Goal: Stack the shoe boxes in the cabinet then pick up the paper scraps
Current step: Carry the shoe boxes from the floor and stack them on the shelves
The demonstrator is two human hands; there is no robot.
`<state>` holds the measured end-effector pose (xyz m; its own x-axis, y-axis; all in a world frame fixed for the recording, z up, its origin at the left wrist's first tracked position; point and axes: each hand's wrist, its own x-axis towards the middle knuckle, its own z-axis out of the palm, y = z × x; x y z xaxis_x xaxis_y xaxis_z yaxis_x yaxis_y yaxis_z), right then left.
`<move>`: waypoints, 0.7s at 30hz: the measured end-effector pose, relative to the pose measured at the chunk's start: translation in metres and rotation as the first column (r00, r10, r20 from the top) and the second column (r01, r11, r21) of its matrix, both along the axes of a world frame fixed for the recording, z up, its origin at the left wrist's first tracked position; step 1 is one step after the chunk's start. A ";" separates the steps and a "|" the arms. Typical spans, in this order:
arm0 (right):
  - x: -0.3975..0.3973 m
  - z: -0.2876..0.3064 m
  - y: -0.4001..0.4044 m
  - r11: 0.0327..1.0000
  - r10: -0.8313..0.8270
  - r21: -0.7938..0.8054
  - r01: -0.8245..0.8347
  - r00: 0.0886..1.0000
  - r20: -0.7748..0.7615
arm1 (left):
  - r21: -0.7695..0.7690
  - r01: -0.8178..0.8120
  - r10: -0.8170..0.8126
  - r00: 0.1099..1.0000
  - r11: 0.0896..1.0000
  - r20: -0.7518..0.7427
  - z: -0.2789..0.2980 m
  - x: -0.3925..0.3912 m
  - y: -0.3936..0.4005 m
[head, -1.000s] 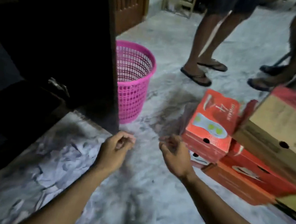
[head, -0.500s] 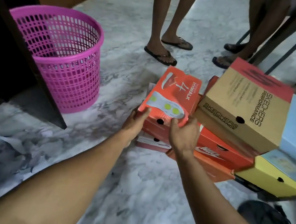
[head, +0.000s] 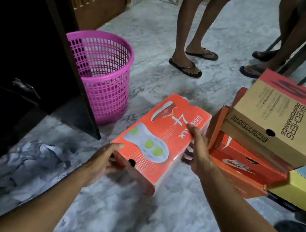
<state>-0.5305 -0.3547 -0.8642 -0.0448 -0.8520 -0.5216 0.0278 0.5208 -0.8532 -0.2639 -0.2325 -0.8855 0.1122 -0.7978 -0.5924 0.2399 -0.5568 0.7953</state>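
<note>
Both hands carry the red shoe box [head: 157, 136] above the floor, near centre. Left hand [head: 102, 160] grips its near-left corner; right hand [head: 200, 152] clamps the right edge. Risk: held only by its edges, it may tilt and slip. Pile [head: 262, 152] right: "SKECHERS PERFORMANCE", Nike swoosh. Cabinet [head: 30, 38] far left.

Both forearms are bare up to the lower edge of the view, with no sleeve visible. The left hand [head: 102, 160] and right hand [head: 200, 154] wear no glove, ring or watch.
</note>
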 end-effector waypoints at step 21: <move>0.215 0.018 0.137 0.642 0.764 -0.037 -0.766 0.636 0.109 | 0.040 -0.150 0.138 0.966 0.988 0.218 0.075 0.168 0.172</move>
<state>-0.3156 -0.2181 -0.8459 0.6750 -0.5502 -0.4915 -0.2975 0.4067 -0.8638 -0.0956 -0.0609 -0.8105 0.3521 -0.7304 -0.5853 0.1486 -0.5738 0.8054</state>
